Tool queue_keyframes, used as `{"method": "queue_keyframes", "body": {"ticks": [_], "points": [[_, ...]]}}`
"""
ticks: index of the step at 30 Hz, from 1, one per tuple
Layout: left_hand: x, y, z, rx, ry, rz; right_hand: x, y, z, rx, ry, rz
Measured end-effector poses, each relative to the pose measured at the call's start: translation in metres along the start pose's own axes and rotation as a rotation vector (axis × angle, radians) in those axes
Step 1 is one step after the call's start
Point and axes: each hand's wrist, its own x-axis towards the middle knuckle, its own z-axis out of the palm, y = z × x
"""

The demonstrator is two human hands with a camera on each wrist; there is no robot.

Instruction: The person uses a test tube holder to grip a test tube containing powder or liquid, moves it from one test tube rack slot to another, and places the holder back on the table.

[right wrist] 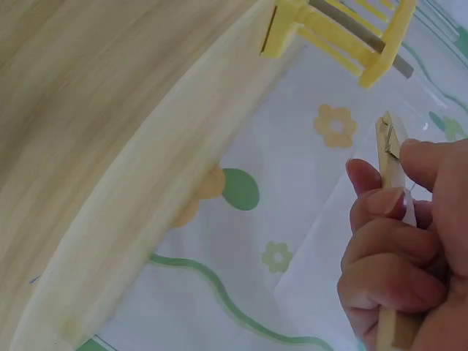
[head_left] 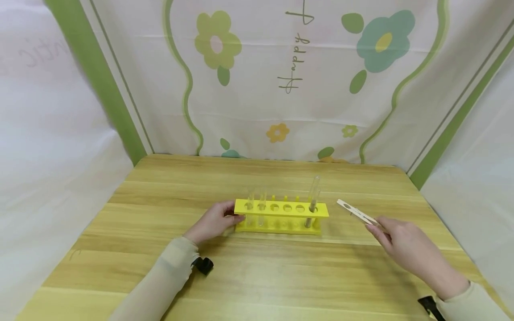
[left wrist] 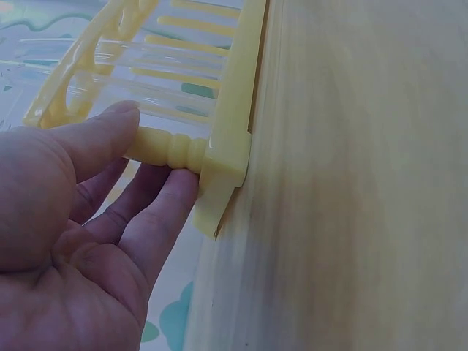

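A yellow test tube rack [head_left: 281, 213] stands on the wooden table. My left hand [head_left: 214, 221] grips its left end; in the left wrist view, thumb and fingers close round the ridged end post [left wrist: 167, 148]. Two clear test tubes, one [head_left: 250, 197] beside another [head_left: 263, 197], stand in the leftmost holes. In the rightmost hole, a test tube [head_left: 313, 203] with grey content in its lower part rises higher than those two. To the right of the rack, apart from it, my right hand [head_left: 411, 249] holds a wooden test tube holder [head_left: 367, 219], its tip pointing toward the rack. A metal spring [right wrist: 391, 142] shows on the holder.
Short yellow pegs [head_left: 285, 198] line the back of the rack. White cloth [head_left: 249, 98] printed with flowers hangs behind the table [head_left: 273, 276], with plain cloth at both sides. Each wrist carries a black device, such as the left one [head_left: 204, 266].
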Motion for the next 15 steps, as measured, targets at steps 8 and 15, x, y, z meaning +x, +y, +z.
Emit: {"method": "queue_keyframes", "body": {"ticks": [8, 15], "points": [[-0.001, 0.002, -0.001, 0.0, -0.004, 0.003, 0.004, -0.007, -0.002, -0.081, 0.112, -0.054], [-0.002, 0.005, 0.0, 0.001, -0.002, -0.012, 0.017, -0.013, 0.002, -0.096, 0.159, -0.083]]}}
